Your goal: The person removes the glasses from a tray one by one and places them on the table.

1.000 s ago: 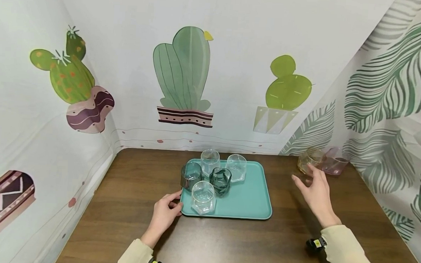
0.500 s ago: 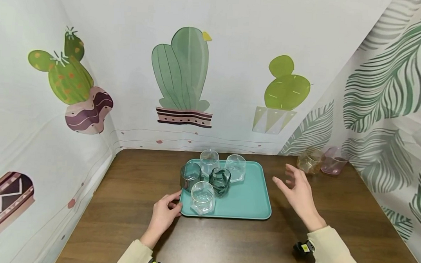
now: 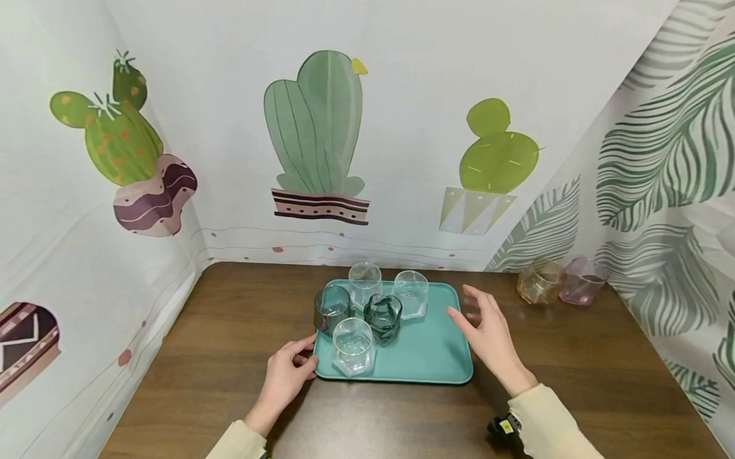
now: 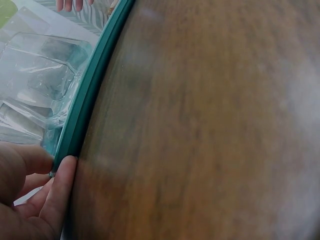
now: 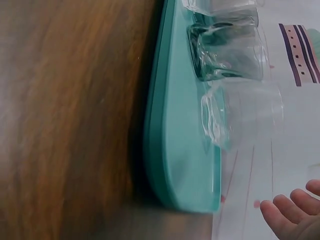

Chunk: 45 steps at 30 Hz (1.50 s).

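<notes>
A teal tray [image 3: 436, 352] lies on the wooden table. My left hand [image 3: 285, 376] pinches its near left corner; in the left wrist view the thumb and fingers meet the tray rim [image 4: 82, 100] from both sides. Several glasses crowd the tray's left and middle: a clear glass [image 3: 353, 355] in front, a smoky blue glass [image 3: 331, 313] at left, a dark green wavy glass [image 3: 383, 320] in the centre, and two clear ones, a left glass [image 3: 364, 284] and a right glass [image 3: 410, 298], behind. Holding nothing, my right hand [image 3: 489, 334] hovers by the tray's right edge, fingers spread.
At the table's back right corner stand an amber glass [image 3: 539, 285] and a pinkish glass [image 3: 583, 285] side by side. Cactus-printed cloth [image 3: 407, 156] rises along the back of the table [image 3: 396, 429], with leaf-printed cloth [image 3: 672, 154] at the right.
My right hand has moved left, from beside the amber glass to the tray's right edge, with nothing in it. The left hand, tray and glasses have stayed in place.
</notes>
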Each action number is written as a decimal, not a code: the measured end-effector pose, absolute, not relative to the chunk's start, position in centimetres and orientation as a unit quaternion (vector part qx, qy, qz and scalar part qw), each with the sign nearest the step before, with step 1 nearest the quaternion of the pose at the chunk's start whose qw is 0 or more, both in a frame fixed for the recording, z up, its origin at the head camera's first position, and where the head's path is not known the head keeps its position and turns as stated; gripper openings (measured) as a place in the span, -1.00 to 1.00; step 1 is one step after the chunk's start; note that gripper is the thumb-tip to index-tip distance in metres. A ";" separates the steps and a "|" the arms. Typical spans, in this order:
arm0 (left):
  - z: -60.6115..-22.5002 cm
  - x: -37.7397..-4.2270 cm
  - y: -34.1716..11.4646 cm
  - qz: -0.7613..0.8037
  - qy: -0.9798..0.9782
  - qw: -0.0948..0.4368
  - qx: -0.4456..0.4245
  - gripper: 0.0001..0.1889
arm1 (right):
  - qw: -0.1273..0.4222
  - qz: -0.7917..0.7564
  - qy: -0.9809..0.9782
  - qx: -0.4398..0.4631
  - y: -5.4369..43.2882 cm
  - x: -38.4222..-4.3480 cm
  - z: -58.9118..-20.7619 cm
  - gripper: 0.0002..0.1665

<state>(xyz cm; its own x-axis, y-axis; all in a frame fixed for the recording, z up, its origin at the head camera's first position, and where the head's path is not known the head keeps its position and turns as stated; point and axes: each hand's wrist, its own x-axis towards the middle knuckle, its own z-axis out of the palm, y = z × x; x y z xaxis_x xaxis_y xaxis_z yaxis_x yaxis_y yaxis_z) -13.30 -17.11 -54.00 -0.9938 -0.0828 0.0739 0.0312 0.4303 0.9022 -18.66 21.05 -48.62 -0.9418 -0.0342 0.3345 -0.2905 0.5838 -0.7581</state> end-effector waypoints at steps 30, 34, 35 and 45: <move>-54.1 -13.2 -17.1 -0.541 -0.839 0.043 0.025 -0.56 | 0.040 0.469 -0.875 0.118 16.5 -22.8 -49.5 -0.06; -54.0 -13.2 -17.0 -0.544 -0.838 0.044 0.024 -0.56 | 0.036 0.463 -0.877 0.123 16.1 -23.2 -49.5 -0.05; -54.0 -13.1 -16.9 -0.544 -0.837 0.044 0.022 -0.57 | 0.036 0.461 -0.878 0.124 16.0 -23.3 -49.5 -0.04; -53.5 -12.9 -16.8 -0.543 -0.838 0.055 0.016 -0.57 | 0.027 0.456 -0.882 0.120 15.5 -24.1 -49.7 -0.04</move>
